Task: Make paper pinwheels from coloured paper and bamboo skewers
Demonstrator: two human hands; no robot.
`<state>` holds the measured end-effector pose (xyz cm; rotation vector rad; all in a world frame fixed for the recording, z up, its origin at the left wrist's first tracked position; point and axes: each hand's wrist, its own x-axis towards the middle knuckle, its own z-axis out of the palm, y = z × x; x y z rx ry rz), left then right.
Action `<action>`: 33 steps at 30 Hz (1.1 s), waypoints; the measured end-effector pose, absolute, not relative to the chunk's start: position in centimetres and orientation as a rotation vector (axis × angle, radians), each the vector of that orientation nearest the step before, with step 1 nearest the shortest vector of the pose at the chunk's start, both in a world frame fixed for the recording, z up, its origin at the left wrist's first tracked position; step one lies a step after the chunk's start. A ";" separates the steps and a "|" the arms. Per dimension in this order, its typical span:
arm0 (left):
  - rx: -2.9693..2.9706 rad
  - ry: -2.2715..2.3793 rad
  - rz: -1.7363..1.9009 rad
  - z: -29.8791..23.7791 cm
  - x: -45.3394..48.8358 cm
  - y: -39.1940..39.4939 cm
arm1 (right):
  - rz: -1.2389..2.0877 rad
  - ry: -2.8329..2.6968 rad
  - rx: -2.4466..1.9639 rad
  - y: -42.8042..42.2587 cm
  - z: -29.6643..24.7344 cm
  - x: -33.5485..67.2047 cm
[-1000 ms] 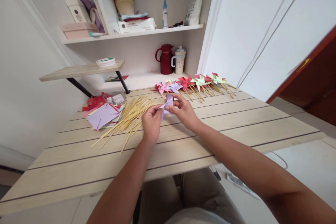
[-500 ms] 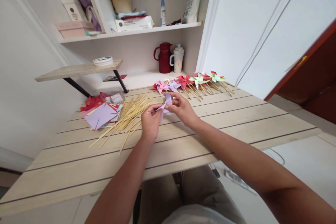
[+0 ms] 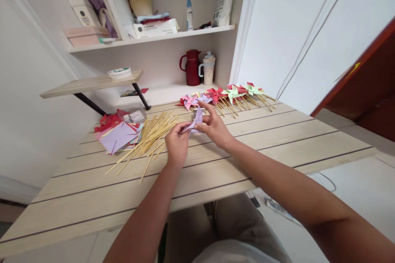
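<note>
A purple paper pinwheel (image 3: 195,122), partly folded, is held between both hands above the table. My left hand (image 3: 177,141) pinches its left side between thumb and fingers. On its right side my right hand (image 3: 214,126) grips the paper, thumb low and index finger raised over it. Behind the paper a small dark-and-silver item (image 3: 197,111) is mostly hidden. Left of my hands lie a loose heap of thin wooden sticks (image 3: 151,135) and a stack of slit paper squares (image 3: 119,136), a purple one on top.
Finished pinwheels on sticks (image 3: 231,93) lie in a row along the table's back right. A raised wooden stand (image 3: 92,84) is at the back left. A red jug (image 3: 193,68) and a handled cup (image 3: 209,68) stand beneath the shelf (image 3: 154,40).
My right index finger has lifted away from the paper's top. The purple paper's upper flap has shifted and its lower part is less visible. The camera view has moved slightly.
</note>
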<state>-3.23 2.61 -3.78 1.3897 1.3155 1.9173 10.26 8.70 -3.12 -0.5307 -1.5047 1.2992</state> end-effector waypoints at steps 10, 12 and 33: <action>1.514 1.278 1.941 -3.6 -3.3 2.5 | 1.395 -1.428 -0.610 9.0 -3.4 9.8; 1.517 1.297 1.932 -3.7 -3.3 2.5 | 1.311 -1.485 -0.615 9.2 -3.6 9.9; 1.284 1.332 1.960 -3.9 -3.1 2.7 | 1.087 -1.644 -0.628 8.8 -2.9 10.3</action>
